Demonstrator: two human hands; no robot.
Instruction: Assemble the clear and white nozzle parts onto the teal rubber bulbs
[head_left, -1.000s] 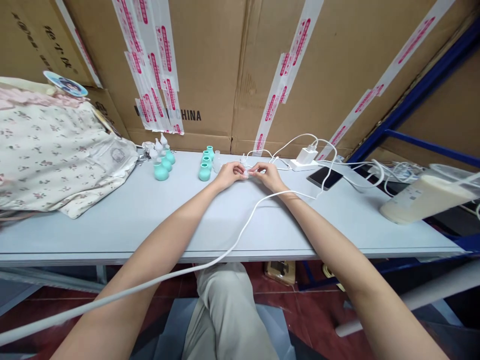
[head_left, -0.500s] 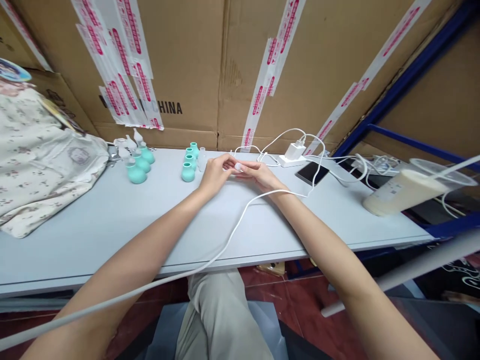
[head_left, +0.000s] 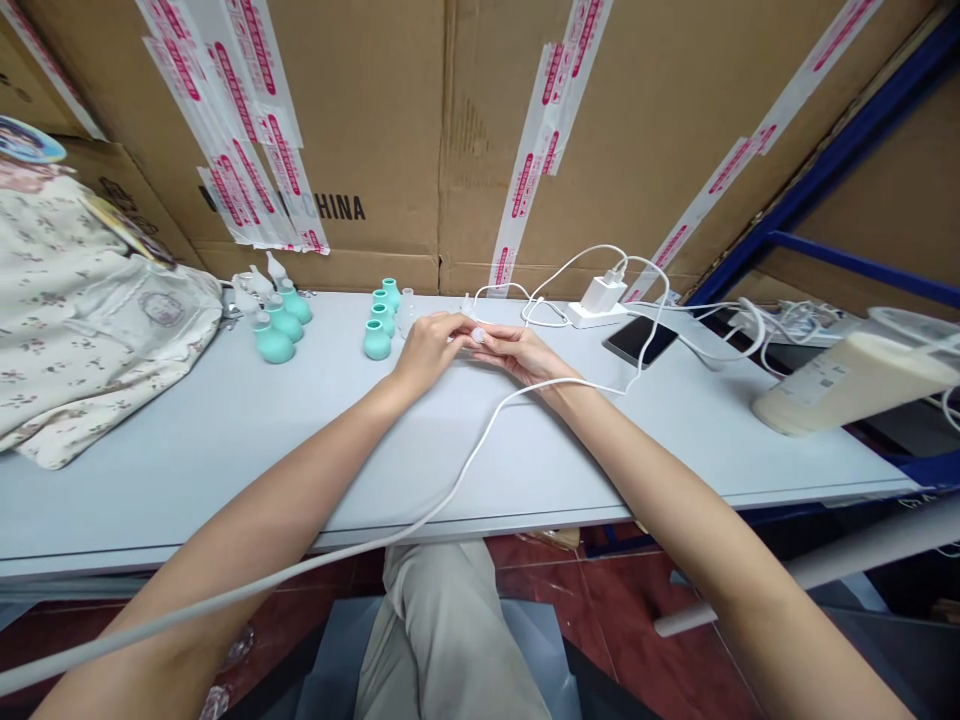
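My left hand (head_left: 433, 347) and my right hand (head_left: 523, 355) meet above the middle of the grey table, both closed in a pinch. Between their fingertips is a small translucent white piece (head_left: 478, 335); fingers cover most of it, so its full shape is hidden. Left of my hands, several open-necked mint-green squeeze bulbs (head_left: 376, 341) stand in a row. Beside them are clear tube-like pieces (head_left: 407, 303). Farther left, mint-green bulbs (head_left: 274, 346) stand upright with clear pointed nozzles (head_left: 276, 268) on their necks.
A white cable (head_left: 480, 440) loops over my right wrist and across the table. A charger (head_left: 604, 293) and a black phone (head_left: 639, 340) lie right of my hands. A cup of pale drink (head_left: 840, 385) leans at far right; a floral cloth bag (head_left: 82, 330) is at far left. Cardboard boxes (head_left: 367, 120) stand behind.
The view has shifted slightly, moving the phone, charger and cup rightward in the picture. Both hands keep the small piece between their fingertips, with little visible movement.
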